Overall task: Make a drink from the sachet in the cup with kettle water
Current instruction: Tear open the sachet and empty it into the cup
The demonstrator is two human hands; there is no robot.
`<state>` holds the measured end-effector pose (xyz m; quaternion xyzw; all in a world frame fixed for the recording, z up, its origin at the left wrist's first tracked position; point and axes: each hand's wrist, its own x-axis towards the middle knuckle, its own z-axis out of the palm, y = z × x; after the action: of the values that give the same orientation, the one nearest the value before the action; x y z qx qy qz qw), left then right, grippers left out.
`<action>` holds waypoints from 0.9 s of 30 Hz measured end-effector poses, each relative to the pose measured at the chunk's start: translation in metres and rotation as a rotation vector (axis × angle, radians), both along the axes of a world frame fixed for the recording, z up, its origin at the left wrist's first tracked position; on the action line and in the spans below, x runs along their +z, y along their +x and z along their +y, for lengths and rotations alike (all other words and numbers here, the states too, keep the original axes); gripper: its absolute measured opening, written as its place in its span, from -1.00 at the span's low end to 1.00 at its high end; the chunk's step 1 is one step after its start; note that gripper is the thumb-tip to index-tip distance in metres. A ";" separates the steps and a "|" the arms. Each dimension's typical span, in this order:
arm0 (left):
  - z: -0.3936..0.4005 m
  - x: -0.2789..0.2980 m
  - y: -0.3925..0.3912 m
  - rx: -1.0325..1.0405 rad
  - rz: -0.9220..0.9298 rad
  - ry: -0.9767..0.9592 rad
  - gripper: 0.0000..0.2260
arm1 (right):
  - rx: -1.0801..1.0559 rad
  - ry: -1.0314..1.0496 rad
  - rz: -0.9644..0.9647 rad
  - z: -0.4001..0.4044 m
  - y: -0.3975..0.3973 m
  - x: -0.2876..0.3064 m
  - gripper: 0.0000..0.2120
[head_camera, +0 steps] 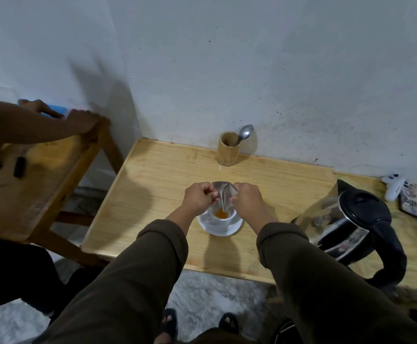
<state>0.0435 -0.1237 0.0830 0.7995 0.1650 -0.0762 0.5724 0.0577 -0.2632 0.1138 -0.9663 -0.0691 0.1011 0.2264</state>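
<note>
A silver sachet [224, 194] is held upside down over a white cup [223, 219], pinched between my left hand [198, 196] and my right hand [248, 198]. Its open end points down into the cup, where a small heap of orange powder [221, 214] lies. The cup stands on a white saucer [208, 227] on the wooden table [157, 194]. A steel and black kettle [351, 227] stands to the right of the cup, lid shut, handle toward me.
A wooden holder [228, 151] with a metal spoon [244, 134] stands by the wall behind the cup. A white game controller [393, 186] and a phone [412, 201] lie at the far right. Another person's hands [81, 121] rest on a second wooden table [41, 175] at left.
</note>
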 end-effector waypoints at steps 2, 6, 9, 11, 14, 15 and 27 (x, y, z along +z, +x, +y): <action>0.002 0.000 -0.001 0.009 0.007 -0.012 -0.77 | 0.005 -0.006 0.000 -0.001 -0.001 0.000 -0.59; 0.007 -0.001 -0.001 0.054 0.052 -0.059 -0.83 | 0.038 -0.038 -0.017 -0.002 -0.002 0.001 -0.67; 0.011 0.002 -0.004 0.066 0.135 -0.205 -0.84 | 0.095 -0.024 -0.025 -0.004 0.000 0.005 -0.84; 0.013 0.008 -0.007 0.084 0.185 -0.376 -0.84 | 0.144 -0.016 -0.042 -0.005 -0.001 0.009 -0.86; 0.020 0.014 -0.010 0.112 0.256 -0.565 -0.73 | 0.210 -0.042 -0.092 -0.004 -0.004 0.013 -0.88; 0.024 0.014 -0.011 0.090 0.275 -0.577 -0.73 | 0.227 -0.069 -0.102 -0.003 -0.005 0.013 -0.87; 0.078 -0.005 -0.036 0.127 0.091 -0.366 -0.84 | 0.180 -0.100 -0.086 0.027 -0.036 0.013 -0.77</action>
<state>0.0072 -0.0462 0.0782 0.6657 0.2243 -0.1045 0.7040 0.0216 -0.2362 0.1264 -0.9697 -0.1604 0.0828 0.1646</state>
